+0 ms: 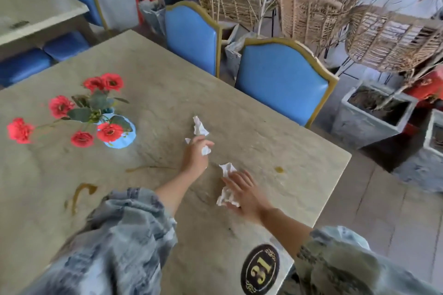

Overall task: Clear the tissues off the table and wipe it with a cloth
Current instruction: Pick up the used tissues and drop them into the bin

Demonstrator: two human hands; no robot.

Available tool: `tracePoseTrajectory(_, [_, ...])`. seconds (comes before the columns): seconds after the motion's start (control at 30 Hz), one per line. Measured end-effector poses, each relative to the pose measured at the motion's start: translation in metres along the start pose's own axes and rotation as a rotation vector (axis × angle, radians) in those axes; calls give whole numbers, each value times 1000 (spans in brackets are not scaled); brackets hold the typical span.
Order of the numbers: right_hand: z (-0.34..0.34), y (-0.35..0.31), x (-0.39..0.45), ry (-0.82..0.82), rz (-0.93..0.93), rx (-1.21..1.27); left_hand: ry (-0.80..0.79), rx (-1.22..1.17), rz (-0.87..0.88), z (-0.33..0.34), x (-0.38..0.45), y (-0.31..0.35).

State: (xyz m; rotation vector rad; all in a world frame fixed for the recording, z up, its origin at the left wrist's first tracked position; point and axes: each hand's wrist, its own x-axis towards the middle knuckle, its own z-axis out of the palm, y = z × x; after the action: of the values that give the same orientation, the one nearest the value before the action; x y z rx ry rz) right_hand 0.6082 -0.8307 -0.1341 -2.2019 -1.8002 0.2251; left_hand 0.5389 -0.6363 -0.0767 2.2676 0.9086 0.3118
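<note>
On the beige stone table lie crumpled white tissues. My left hand is closed around one tissue, and its fingertips touch another tissue lying just beyond. My right hand rests flat with spread fingers over a tissue, and a further tissue sits at its fingertips. Brown liquid stains mark the near left of the table, with a small spot to the right. No cloth is in view.
A blue vase with red flowers stands on the table's left. Two blue chairs are pushed in at the far side. A round "31" number plate is near the front edge. Planters and wicker chairs stand to the right.
</note>
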Motion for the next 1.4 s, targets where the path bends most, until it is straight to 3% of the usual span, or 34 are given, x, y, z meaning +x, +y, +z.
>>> tracePoseTrajectory(0.1, [3,4,-4,152,57,25,-33,66,-7,8,31,5])
tracePoseTrajectory(0.2, [8,6,-10,192,130,-61,-42,214,-72,22,52,-13])
tracePoseTrajectory(0.37, [7,7,-6,256,280,-54,189,192,-236,45,36,-12])
tracePoseTrajectory(0.63, [1,0,-9,223,316,99,288,-75,-155,58,-22,22])
tracePoseTrajectory(0.73, [-10,-7,-18,211,411,217,244,-175,-186,50,-45,33])
tracePoseTrajectory(0.9, [-32,-30,-52,380,547,424,136,-265,-137,34,-87,42])
tracePoseTrajectory(1.23, [-74,-113,-153,502,783,479,-20,-227,31,-1,-200,75])
tracePoseTrajectory(1.4, [-84,-166,-219,656,853,516,-79,-201,158,-14,-273,85])
